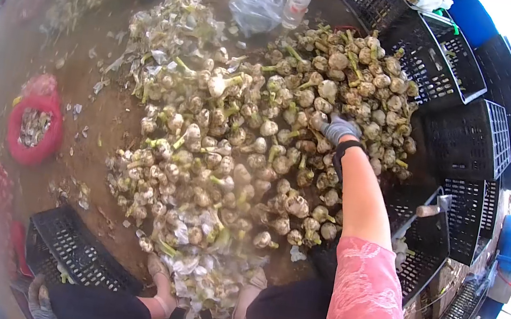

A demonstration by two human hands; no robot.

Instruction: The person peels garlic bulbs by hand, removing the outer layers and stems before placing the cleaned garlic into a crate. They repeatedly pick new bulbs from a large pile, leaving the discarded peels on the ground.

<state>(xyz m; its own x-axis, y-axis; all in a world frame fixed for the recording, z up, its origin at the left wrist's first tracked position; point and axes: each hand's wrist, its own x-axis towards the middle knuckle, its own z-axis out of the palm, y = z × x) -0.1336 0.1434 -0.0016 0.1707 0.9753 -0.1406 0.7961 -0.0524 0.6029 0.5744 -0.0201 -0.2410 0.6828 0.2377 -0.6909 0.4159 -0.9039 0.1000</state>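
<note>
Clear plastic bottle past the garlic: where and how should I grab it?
Grip the bottle around its body, below the cap, coming from the right. It appears to stand cap up, so its sides look graspable; the plastic bag crowds its left, and the garlic heap sits close to its base.

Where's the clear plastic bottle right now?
Head view, top centre: the clear bottle stands on the ground just right of the crumpled clear plastic bag, beyond the far edge of the garlic heap.
</note>
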